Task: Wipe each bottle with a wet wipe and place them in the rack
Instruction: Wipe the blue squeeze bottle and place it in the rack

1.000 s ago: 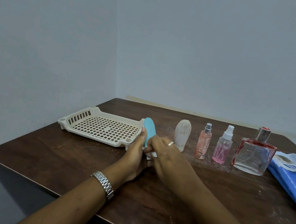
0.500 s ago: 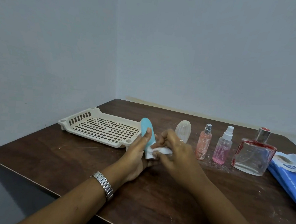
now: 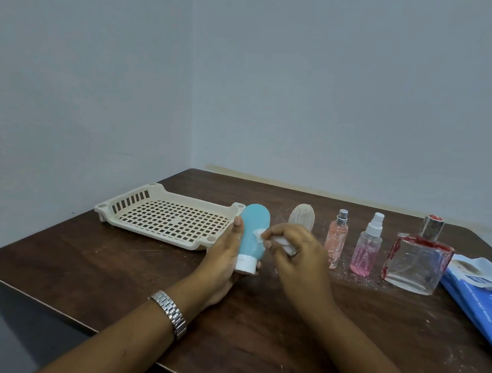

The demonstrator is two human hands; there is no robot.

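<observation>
Turned broadside now, blue bottle [image 3: 253,232] meets wipe [image 3: 259,234] at right edge, beside rack [image 3: 107,208]

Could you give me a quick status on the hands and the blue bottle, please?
Left hand grips blue bottle, cap down. Right hand pinches wet wipe against it. Rack beside holds no bottles; path open.

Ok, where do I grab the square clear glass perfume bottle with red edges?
I'd hold the square glass perfume bottle by its body, not its silver cap: thumb on the broad near face, fingers on the far one, from the front. It stands upright, and the pink spray bottle left and blue wipes pack right crowd its narrow sides.
</observation>
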